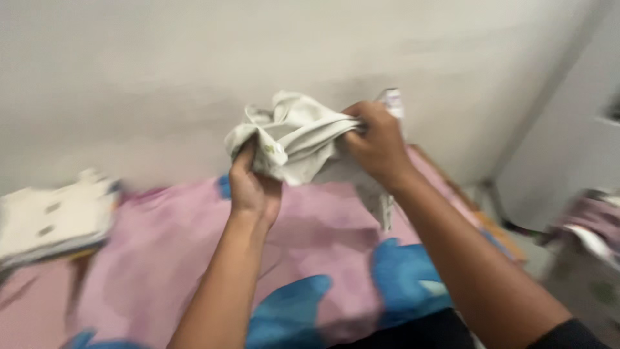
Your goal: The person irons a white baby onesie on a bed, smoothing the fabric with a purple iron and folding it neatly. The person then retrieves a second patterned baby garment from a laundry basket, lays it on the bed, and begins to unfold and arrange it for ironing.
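Fingers of your left hand: clenched on the lower left corner of a pale grey-white garment. Fingers of your right hand: clenched on the bunched upper right part of the same garment.

Garment: crumpled cloth, held in the air between both hands, above the bed and in front of the plain wall. Long axis: runs roughly 8 o'clock to 2 o'clock, from the left grip up to the right grip. A loose tail hangs toward 6 o'clock below your right hand. The bulk of the cloth sits at 1 o'clock from your left fingers and at 9 o'clock from your right fingers, touching both. Motion blur hides finer folds.

Bed cover: pink with blue shapes, lying beneath both forearms.

Stack of pale folded cloth: at 9 o'clock of the view, resting on the bed, well apart from your hands.

Patterned heap: at 3 o'clock, blurred; kind cannot be told.
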